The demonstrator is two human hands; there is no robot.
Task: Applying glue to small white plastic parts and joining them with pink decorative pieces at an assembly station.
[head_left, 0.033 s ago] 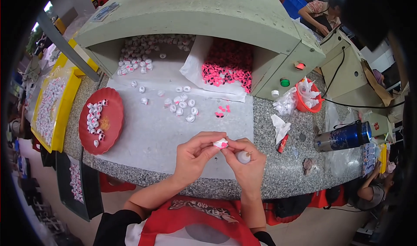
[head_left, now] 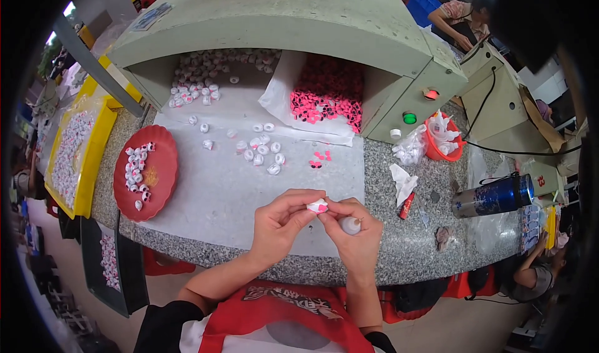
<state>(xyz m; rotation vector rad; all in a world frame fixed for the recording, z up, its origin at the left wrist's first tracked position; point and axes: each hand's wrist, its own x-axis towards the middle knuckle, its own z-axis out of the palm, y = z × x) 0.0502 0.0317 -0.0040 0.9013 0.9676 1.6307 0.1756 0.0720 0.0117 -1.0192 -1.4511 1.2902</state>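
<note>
Over the white sheet, my left hand is closed, pinching a small rounded white piece with a pink patch between thumb and fingers. Against the same piece press the fingertips of my right hand, also closed. A small translucent squeeze bottle is tucked in the right hand's curled fingers. Just beyond the hands lie several flat pink pieces, some with black. Loose white rounded pieces sit farther left on the sheet. Fingers hide part of the held piece.
A pale green hooded machine stands behind, white pieces and a pink heap inside. At left are a red plate and a yellow tray; at right, a red cup and a blue bottle. Another person sits far right.
</note>
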